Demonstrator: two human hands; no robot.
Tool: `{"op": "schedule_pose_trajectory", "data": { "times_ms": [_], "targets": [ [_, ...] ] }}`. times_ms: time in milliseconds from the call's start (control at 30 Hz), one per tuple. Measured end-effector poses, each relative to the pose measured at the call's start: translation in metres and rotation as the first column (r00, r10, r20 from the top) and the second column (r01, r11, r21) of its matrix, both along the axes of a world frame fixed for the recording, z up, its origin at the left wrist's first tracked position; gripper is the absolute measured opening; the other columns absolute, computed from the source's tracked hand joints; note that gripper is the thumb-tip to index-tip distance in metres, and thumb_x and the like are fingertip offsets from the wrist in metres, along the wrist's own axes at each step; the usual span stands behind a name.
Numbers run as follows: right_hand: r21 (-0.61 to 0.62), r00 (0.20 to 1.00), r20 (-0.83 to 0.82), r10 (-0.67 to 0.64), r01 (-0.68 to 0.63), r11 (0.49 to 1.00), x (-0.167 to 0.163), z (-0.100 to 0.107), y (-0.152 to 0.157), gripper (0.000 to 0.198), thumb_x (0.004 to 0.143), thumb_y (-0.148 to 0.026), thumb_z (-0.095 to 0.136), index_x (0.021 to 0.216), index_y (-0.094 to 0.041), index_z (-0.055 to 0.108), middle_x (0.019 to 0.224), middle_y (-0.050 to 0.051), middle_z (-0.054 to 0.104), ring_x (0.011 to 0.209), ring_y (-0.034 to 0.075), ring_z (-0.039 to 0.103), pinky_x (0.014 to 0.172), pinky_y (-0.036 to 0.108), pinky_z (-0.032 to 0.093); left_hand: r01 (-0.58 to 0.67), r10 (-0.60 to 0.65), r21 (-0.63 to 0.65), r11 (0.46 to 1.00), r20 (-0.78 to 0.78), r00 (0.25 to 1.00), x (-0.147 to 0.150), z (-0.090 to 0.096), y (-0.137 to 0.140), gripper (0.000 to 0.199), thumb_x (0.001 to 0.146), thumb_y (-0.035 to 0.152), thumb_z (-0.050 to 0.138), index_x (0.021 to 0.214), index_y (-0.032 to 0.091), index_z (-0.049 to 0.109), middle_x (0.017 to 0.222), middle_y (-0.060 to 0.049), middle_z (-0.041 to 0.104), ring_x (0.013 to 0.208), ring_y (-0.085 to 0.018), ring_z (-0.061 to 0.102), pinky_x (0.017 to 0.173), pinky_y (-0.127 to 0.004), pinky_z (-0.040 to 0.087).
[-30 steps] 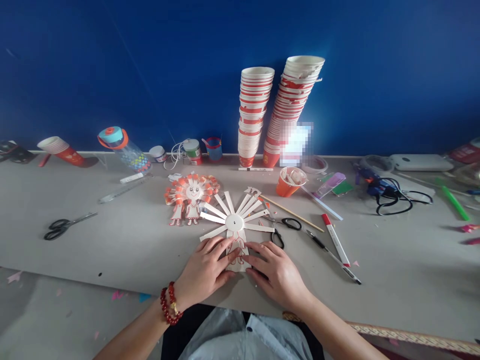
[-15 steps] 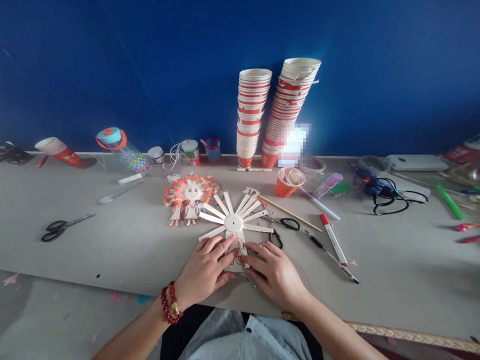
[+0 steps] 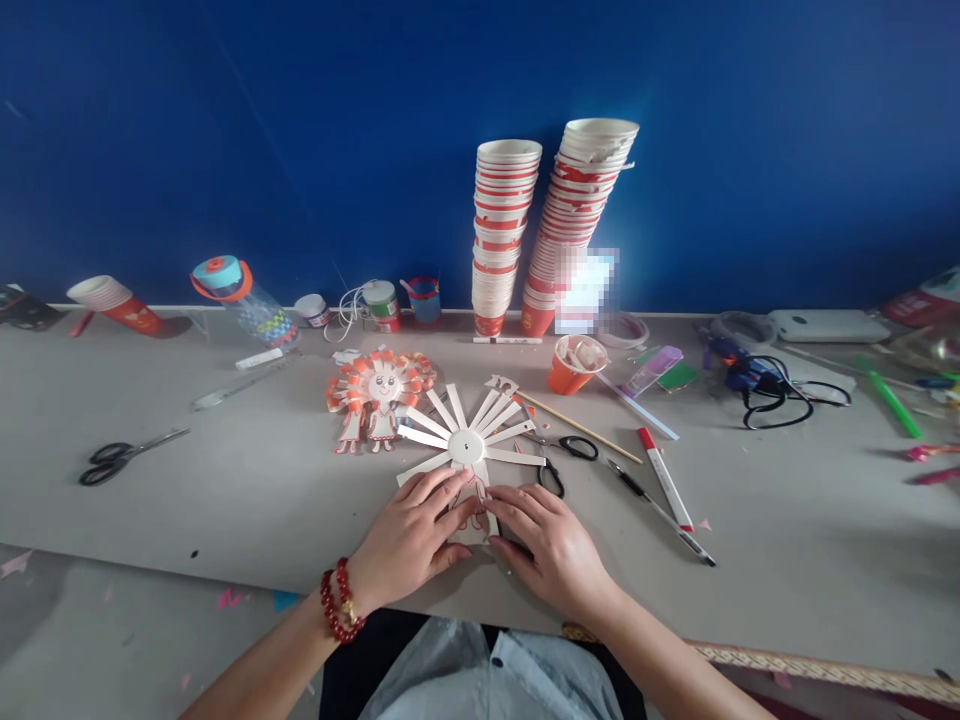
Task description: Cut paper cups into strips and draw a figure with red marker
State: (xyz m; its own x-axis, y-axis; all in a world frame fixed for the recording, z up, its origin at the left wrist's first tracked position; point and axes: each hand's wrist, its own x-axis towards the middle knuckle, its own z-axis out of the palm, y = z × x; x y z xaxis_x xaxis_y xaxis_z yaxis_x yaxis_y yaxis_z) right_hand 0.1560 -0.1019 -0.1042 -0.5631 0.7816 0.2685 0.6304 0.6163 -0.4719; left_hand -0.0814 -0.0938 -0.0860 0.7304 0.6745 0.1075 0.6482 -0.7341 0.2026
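A cut paper cup [image 3: 466, 447] lies on the table, its white strips fanned out around a round base. Below the base is a paper piece [image 3: 472, 490] with a figure outlined in red. My left hand [image 3: 420, 520] rests on that piece from the left, fingers stretched out. From the right, my right hand [image 3: 547, 530] lies on its edge with fingers extended and slightly spread. Both hands press flat, and parts of the drawing are hidden beneath the fingertips. Just beyond my left hand lie finished-looking paper dolls [image 3: 384, 390] with orange and white curled hair.
Black-handled scissors [image 3: 576, 448] lie beside the strips, with a pen [image 3: 660, 510] and a red-capped marker [image 3: 666, 480] further right. An orange cup of scraps [image 3: 576, 365] and tall cup stacks [image 3: 498, 235] stand behind. Other scissors [image 3: 124, 458] lie at left.
Both hands stay on the drawn paper piece with almost no movement. The right fingers have shifted very slightly, and the view has moved a little.
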Motion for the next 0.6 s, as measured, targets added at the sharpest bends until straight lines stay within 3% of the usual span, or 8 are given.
{"op": "schedule_pose_trajectory", "data": {
  "times_ms": [233, 400, 600],
  "targets": [
    [-0.022, 0.996, 0.087, -0.021, 0.023, 0.999, -0.005, 0.004, -0.002, 0.034, 0.091, -0.029, 0.059, 0.123, -0.019, 0.062, 0.125, 0.011, 0.064, 0.102, 0.028, 0.057, 0.087, 0.043, 0.050, 0.022, -0.023, 0.024, 0.999, 0.009, 1.000, 0.002, -0.004, 0.003, 0.064, 0.093, 0.052, 0.046, 0.143, 0.012, 0.041, 0.148, -0.017, 0.042, 0.138, -0.031, 0.035, 0.112, -0.050, 0.036],
    [0.010, 1.000, 0.024, -0.020, 0.020, 1.000, -0.002, 0.006, -0.002, 0.026, 0.092, -0.025, 0.055, 0.115, -0.019, 0.066, 0.118, 0.010, 0.067, 0.097, 0.025, 0.059, 0.085, 0.040, 0.052, 0.021, -0.021, 0.047, 0.999, 0.010, 1.000, 0.002, -0.010, 0.005, 0.065, 0.091, 0.053, 0.049, 0.143, 0.015, 0.042, 0.145, -0.016, 0.044, 0.137, -0.031, 0.036, 0.111, -0.048, 0.038],
    [0.056, 0.985, -0.032, -0.168, 0.170, 0.984, 0.029, 0.013, 0.009, 0.022, 0.094, -0.023, 0.052, 0.110, -0.019, 0.067, 0.110, 0.009, 0.070, 0.098, 0.023, 0.062, 0.085, 0.036, 0.053, 0.029, -0.029, 0.064, 0.998, -0.001, 1.000, 0.002, -0.009, 0.006, 0.066, 0.089, 0.057, 0.049, 0.142, 0.018, 0.044, 0.145, -0.015, 0.045, 0.136, -0.031, 0.038, 0.110, -0.048, 0.040]
  ]
}}
